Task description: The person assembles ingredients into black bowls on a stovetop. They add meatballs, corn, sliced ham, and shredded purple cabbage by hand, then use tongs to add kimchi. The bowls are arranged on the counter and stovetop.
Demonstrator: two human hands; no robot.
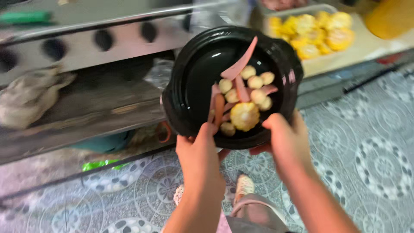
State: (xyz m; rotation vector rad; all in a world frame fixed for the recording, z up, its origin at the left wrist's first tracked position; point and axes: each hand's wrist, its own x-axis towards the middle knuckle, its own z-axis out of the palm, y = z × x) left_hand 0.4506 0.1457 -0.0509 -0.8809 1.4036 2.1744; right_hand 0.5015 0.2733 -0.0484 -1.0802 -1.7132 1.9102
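A black clay pot (196, 82) is held up in front of me, tilted so its inside shows. Inside lie a round piece of corn cob (244, 115), several pale round balls (255, 82) and pink strips of sausage (238, 64). My left hand (197, 146) grips the pot's near rim on the left side. On the right of that rim, my right hand (282, 136) grips with the thumb over the edge. Both forearms reach up from the bottom of the view.
A tray of yellow corn pieces (315, 30) rests on a counter at the top right beside a yellow container (390, 17). A metal stove front with dark knobs (103, 39) runs along the left. Below are a patterned tile floor (371, 142) and my sandalled foot (244, 185).
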